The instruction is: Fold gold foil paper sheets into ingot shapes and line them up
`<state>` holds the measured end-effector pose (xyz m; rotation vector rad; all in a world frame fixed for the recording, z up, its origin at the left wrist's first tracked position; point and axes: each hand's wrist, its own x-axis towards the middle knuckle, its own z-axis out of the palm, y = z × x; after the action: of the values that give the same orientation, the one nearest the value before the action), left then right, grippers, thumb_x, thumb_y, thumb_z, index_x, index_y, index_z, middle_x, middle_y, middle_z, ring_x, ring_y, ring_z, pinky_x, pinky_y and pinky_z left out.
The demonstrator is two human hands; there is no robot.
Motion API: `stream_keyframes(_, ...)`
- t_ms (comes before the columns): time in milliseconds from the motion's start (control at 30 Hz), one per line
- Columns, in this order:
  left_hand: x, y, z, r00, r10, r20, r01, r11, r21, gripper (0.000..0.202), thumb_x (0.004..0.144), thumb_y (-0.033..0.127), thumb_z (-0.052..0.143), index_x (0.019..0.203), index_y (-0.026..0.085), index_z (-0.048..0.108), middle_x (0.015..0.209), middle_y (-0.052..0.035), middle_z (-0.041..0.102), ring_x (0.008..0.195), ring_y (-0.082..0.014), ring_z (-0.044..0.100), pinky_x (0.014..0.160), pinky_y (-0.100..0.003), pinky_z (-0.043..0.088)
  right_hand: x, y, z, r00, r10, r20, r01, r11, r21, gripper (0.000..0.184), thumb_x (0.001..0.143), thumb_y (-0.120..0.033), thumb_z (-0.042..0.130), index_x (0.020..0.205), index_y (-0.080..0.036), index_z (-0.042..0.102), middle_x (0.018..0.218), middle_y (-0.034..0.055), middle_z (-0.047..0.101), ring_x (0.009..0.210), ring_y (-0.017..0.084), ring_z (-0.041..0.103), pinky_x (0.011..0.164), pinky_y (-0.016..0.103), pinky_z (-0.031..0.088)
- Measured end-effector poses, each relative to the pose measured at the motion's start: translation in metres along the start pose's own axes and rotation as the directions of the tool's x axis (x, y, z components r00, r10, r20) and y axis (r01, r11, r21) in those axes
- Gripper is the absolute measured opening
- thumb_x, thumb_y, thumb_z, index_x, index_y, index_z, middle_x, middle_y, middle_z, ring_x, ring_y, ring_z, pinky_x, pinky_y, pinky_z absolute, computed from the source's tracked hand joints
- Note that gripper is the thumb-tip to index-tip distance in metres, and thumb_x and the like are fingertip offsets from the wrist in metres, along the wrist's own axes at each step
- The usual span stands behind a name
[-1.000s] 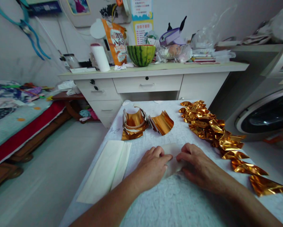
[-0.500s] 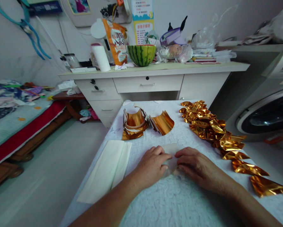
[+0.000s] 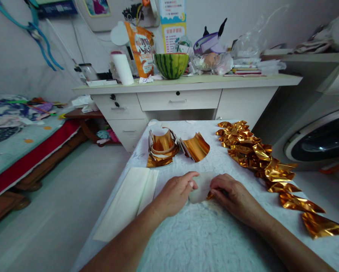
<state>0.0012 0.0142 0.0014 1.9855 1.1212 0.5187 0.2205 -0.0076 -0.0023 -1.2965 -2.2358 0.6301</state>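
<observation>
A small sheet of paper (image 3: 201,186), white on its back and gold on its face, lies on the white textured table (image 3: 203,241) between my hands. My left hand (image 3: 175,194) pinches its left edge with the fingers curled. My right hand (image 3: 233,196) grips its right side, where a gold corner peeks out. Curled gold sheets (image 3: 161,145) are stacked further back, with a second curled stack (image 3: 196,146) beside them. A long row of folded gold pieces (image 3: 260,160) runs down the right side of the table.
A stack of cream paper (image 3: 127,202) lies at the table's left edge. Behind stands a white desk (image 3: 181,100) with a halved watermelon (image 3: 171,65) and clutter. A bed (image 3: 19,143) is at the left, a washing machine (image 3: 316,132) at the right.
My hands have drawn closer together and lifted the sheet's edges off the table, folding it so a gold corner now shows by my right fingers.
</observation>
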Motion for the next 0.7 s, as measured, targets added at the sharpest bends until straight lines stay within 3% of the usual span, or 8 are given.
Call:
stream_keyframes(133, -0.002, 0.007, -0.005, 1.0, -0.002, -0.004, 0.002, 0.999, -0.034, 0.035, 0.099, 0.041, 0.035, 0.112, 0.021, 0.061, 0.092, -0.0015, 0.07, 0.087, -0.0167, 0.064, 0.076, -0.027, 0.045, 0.004, 0.0, 0.005, 0.999, 0.02, -0.04, -0.021, 1.0, -0.016, 0.015, 0.091, -0.019, 0.052, 0.078, -0.02, 0.06, 0.077, 0.0036, 0.064, 0.079, 0.02, 0.057, 0.072, 0.032, 0.043)
stream_keyframes(233, -0.002, 0.009, -0.006, 0.999, 0.033, 0.029, -0.033, 0.999, 0.013, 0.029, 0.089, 0.046, 0.056, 0.09, 0.019, 0.065, 0.085, -0.0004, 0.068, 0.08, -0.0165, 0.062, 0.071, -0.025, 0.044, 0.005, 0.001, 0.008, 0.997, 0.048, -0.067, -0.051, 0.998, -0.036, 0.016, 0.09, -0.02, 0.052, 0.077, -0.02, 0.06, 0.077, 0.0039, 0.063, 0.079, 0.02, 0.056, 0.071, 0.033, 0.043)
stream_keyframes(300, -0.001, 0.008, -0.005, 0.999, 0.044, 0.019, -0.045, 0.997, 0.07, 0.021, 0.078, 0.038, 0.07, 0.082, 0.018, 0.065, 0.083, 0.0003, 0.068, 0.078, -0.016, 0.06, 0.07, -0.024, 0.043, 0.005, 0.003, 0.01, 0.995, 0.062, -0.079, -0.066, 0.997, -0.044, 0.016, 0.091, -0.021, 0.051, 0.077, -0.02, 0.06, 0.078, 0.0041, 0.063, 0.079, 0.02, 0.057, 0.07, 0.033, 0.043)
stream_keyframes(400, 0.002, 0.004, -0.001, 1.0, 0.029, -0.008, -0.028, 0.994, 0.108, 0.006, 0.077, 0.024, 0.067, 0.077, 0.018, 0.066, 0.081, 0.0007, 0.067, 0.075, -0.0147, 0.059, 0.069, -0.024, 0.042, 0.005, 0.004, 0.011, 0.991, 0.092, -0.093, -0.096, 0.995, -0.041, 0.017, 0.091, -0.023, 0.051, 0.077, -0.021, 0.06, 0.078, 0.0041, 0.063, 0.078, 0.02, 0.057, 0.069, 0.033, 0.044)
stream_keyframes(700, 0.004, 0.002, 0.006, 0.999, 0.02, -0.048, -0.013, 0.989, 0.149, 0.008, 0.076, 0.013, 0.06, 0.072, 0.018, 0.064, 0.078, 0.0009, 0.066, 0.076, -0.0148, 0.06, 0.067, -0.024, 0.04, 0.003, 0.004, 0.007, 0.985, 0.142, -0.099, -0.143, 0.99, -0.005, 0.014, 0.089, -0.021, 0.05, 0.079, -0.019, 0.059, 0.078, 0.0044, 0.061, 0.076, 0.02, 0.056, 0.069, 0.034, 0.043)
